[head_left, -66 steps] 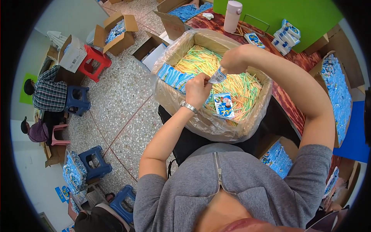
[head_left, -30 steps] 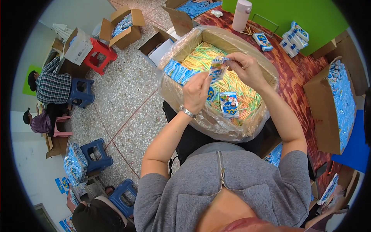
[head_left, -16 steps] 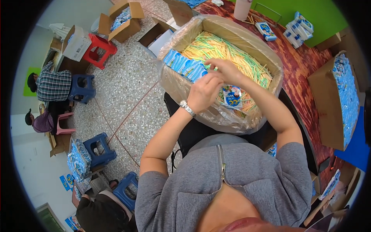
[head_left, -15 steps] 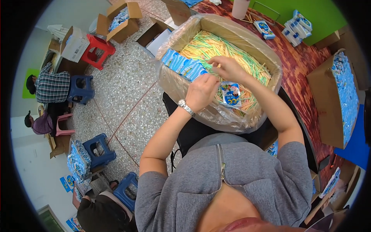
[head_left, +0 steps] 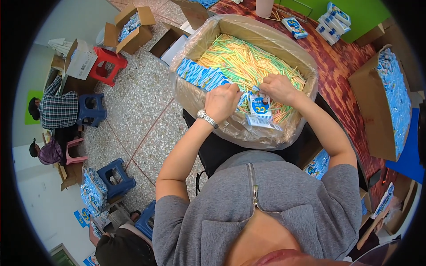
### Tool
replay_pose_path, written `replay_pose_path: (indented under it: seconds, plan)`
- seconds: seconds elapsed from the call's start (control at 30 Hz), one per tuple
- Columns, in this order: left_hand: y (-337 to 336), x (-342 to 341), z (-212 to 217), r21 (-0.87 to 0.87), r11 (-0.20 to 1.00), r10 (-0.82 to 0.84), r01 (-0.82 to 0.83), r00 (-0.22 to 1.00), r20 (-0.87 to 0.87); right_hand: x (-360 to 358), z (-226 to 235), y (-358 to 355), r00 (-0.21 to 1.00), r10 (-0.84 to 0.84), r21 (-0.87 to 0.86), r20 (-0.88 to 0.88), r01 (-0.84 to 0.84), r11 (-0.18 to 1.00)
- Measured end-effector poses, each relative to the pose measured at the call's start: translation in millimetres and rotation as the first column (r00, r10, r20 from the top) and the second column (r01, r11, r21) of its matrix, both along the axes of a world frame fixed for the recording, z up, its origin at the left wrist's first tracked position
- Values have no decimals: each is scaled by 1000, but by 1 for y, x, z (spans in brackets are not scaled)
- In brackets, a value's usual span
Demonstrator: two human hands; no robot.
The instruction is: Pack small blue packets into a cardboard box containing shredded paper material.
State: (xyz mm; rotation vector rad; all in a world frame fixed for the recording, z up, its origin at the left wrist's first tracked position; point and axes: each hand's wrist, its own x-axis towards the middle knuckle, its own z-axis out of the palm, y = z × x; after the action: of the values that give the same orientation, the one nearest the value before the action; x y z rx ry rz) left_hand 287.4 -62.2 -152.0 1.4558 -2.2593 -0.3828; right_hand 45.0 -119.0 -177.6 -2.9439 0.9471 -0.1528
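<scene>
A big box lined with clear plastic holds a heap of thin yellow, green and orange sticks. Across its left side lies a row of overlapping blue-and-white striped packets. My left hand is closed at the near end of that row, with a striped packet edge at its fingertips. My right hand is pinched over the sticks, with a small blue-and-white piece of packet at its fingertips. Just below it rests a printed packet on the sticks. Another pale packet lies on the liner nearest me.
The box stands beside a red-patterned table. Boxed packs sit at its far end; a carton of blue packets stands right. Stools, including a red one, and people at work are left.
My right hand has moved down and right, its fingers now pinched near the printed packet. My left hand has shifted slightly left. A pale packet now shows at the near liner.
</scene>
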Motion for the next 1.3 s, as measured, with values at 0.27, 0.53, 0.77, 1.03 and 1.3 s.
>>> replay_pose_path:
  seconds: [0.27, 0.53, 0.77, 1.03, 1.3]
  plan:
    - [5, -17, 16, 12, 997, -73, 79, 960, -268, -12, 52, 14, 974, 8, -54, 228, 4, 999]
    - [-10, -32, 5, 398, 912, 231, 102, 673, -703, 22, 74, 7, 615, -609, 762, 501, 20, 647]
    - [-20, -23, 9, 359, 933, 263, -7, 696, -669, 30, 74, -3, 619, -438, 583, 652, -40, 812]
    - [-25, 0, 2, 377, 921, 374, -100, 498, -783, 23, 42, -66, 689, -511, 662, 514, 60, 748]
    - [-21, 8, -3, 381, 916, 399, -128, 417, -817, 38, -29, -90, 863, -494, 376, -101, 493, 784]
